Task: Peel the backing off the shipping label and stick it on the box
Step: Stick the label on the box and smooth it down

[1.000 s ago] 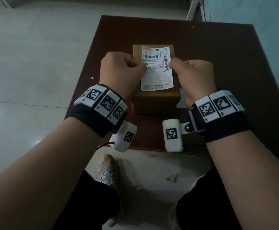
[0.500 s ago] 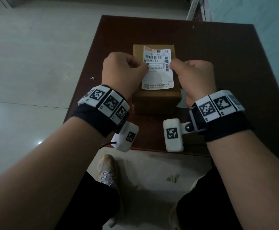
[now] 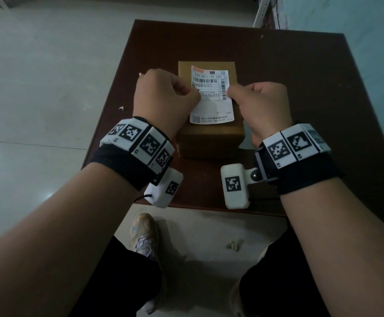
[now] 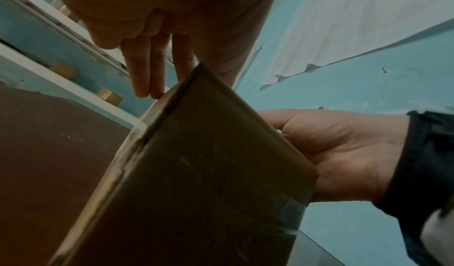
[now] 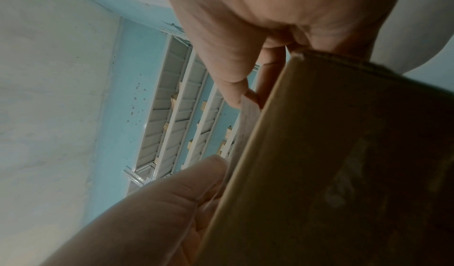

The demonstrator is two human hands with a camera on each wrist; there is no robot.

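A brown cardboard box point(image 3: 209, 138) stands on the dark brown table point(image 3: 300, 88). A white shipping label point(image 3: 211, 97) with barcodes lies face up over the box top. My left hand point(image 3: 166, 99) pinches its left edge and my right hand point(image 3: 259, 104) pinches its right edge, both with curled fingers. In the right wrist view the label's edge point(image 5: 248, 114) sits between thumb and forefinger just above the box point(image 5: 343, 173). In the left wrist view the left fingers point(image 4: 147, 72) reach the top edge of the box point(image 4: 196, 173). Whether the label touches the cardboard cannot be told.
A pale sheet point(image 3: 243, 143) lies on the table just right of the box, partly under my right wrist. The table's near edge runs below my wrists, with a shoe point(image 3: 144, 232) on the floor beneath. Metal shelving point(image 3: 264, 12) stands beyond the far right corner.
Both hands keep their pinch on the label. The label and hands have shifted only slightly over the box top.
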